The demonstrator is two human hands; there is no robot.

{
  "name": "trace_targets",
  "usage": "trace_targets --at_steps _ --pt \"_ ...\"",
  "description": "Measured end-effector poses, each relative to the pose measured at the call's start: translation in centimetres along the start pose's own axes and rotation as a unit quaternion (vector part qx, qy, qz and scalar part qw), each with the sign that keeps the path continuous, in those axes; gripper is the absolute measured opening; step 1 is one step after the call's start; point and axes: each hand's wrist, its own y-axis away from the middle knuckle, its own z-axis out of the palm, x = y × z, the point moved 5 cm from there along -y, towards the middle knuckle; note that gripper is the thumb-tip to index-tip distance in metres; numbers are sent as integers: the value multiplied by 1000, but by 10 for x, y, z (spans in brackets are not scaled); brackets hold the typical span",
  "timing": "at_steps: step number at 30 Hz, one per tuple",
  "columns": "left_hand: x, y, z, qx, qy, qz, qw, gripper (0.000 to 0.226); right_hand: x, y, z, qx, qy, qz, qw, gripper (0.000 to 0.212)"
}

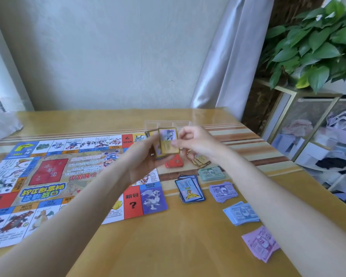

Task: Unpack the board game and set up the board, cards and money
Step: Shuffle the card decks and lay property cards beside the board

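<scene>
Both hands meet above the far right corner of the game board (48,176); the left hand (146,158) cradles a fanned stack of gold-bordered cards (167,141) with its fingers curled under and around it, while the right hand (194,140) pinches the front card at its right edge between thumb and forefinger, the other fingers loosely bent.

Board as landmark: it lies unfolded and flat on the wooden table (168,246); just off its right edge sit a red card pile (175,162) and a tan card pile (201,160); nearer the person, a blue-bordered card pile (190,189); further right of that, four money stacks, green (211,173), violet (223,190), blue (241,213) and pink (261,242). Behind the board's far corner stands a clear plastic box (168,123).

Judging by look, the cards are light, thin and glossy, so apt to slide and spill; best squared by the long edges and gripped across the short sides; the notes seem softer still and would need lifting from beneath.
</scene>
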Motion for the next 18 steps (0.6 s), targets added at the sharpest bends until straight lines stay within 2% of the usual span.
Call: trace_targets --at_steps 3,8,11,13,16,17,18 --pt "23 -1 15 -36 -9 24 999 24 -11 -7 -22 21 -87 10 996 14" --pt "22 -11 17 39 -85 68 993 20 -15 -11 -20 21 -89 5 996 10" --pt "15 -15 18 46 -116 81 989 9 -3 -14 -21 71 -48 22 996 28" --pt "11 -17 21 35 -103 75 991 10 4 -16 -23 102 -71 35 992 20" --pt "9 -19 17 32 -75 59 995 10 24 -22 -36 160 -167 75 970 13" --pt "9 -20 13 35 -81 58 994 10 34 -26 -43 180 -153 89 968 14" --pt "9 -21 9 36 -91 57 994 11 43 -28 -51 198 -87 104 971 15"
